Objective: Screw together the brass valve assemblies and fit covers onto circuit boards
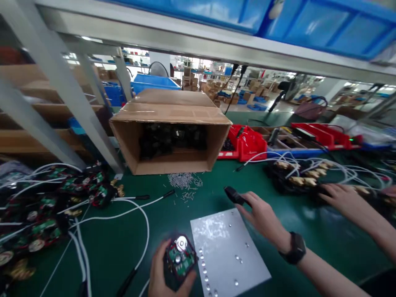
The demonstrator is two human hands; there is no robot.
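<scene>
My left hand [163,274] is wrapped round a round black housing with a green circuit board [182,258] and a silver disc in it, near the front edge. My right hand [262,214], with a black watch on its wrist, pinches a small black plastic part [234,195] above the far edge of a light grey plate [224,247]. Small shiny clear dots lie on this plate, several in a row along its left side. A loose heap of small pale pins or screws [181,180] lies beyond it on the green table [173,214].
An open cardboard box [171,108] holds dark parts. Wired circuit-board assemblies [46,210] and white cables crowd the left. At right, a co-worker's hand [337,196] touches black parts beside brass-coloured fittings [305,177]. Red bins [252,144] stand behind; a shelf with blue crates [328,24] hangs overhead.
</scene>
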